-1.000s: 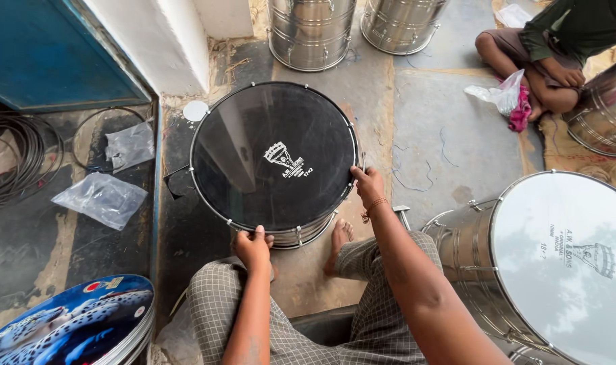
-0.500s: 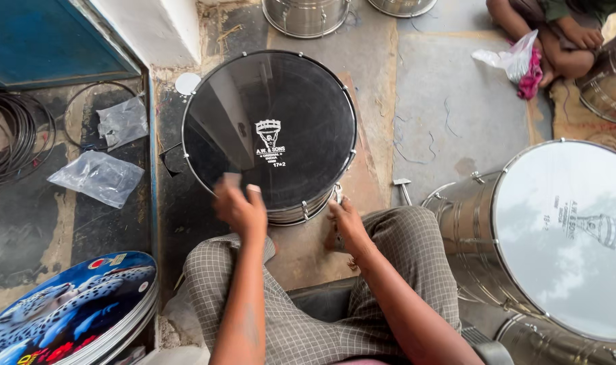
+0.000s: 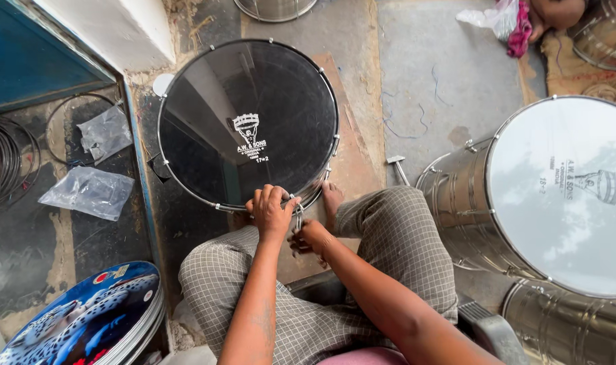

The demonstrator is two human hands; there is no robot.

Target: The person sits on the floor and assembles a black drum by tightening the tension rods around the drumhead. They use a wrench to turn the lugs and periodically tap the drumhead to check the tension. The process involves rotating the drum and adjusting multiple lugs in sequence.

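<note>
The black-headed drum (image 3: pixel 247 125) lies head-up on the concrete floor (image 3: pixel 450 88), just in front of the seated person's knees. Both hands meet at its near rim, at about 6 o'clock on the hoop. The left hand (image 3: pixel 271 211) rests over the metal hoop with its fingers curled and pressed together on the edge. The right hand (image 3: pixel 309 236) sits just below and beside it, fingers pinching a small metal tuning key (image 3: pixel 298 216) that stands at a tension rod; how firmly the key is seated on the rod I cannot tell, since the hands cover it.

The risk I see lies in that small contact. If the key sits only partly on the rod, a hard turn could make it slip off and drive the knuckles into the hoop or scrape the dark head. The drum is loose on the floor, steadied only by the left hand and a bare foot (image 3: pixel 332 197) touching the rim at about 5 o'clock, so a strong twist could spin or slide it. Heavy tightening at one rod alone could pull the hoop unevenly and wrinkle the head.

A white-headed steel drum (image 3: pixel 565 196) stands near at 3 o'clock, a second metal key (image 3: pixel 397 169) lies on the floor between the two drums, and clear plastic bags (image 3: pixel 91 192) lie at 9 o'clock.
</note>
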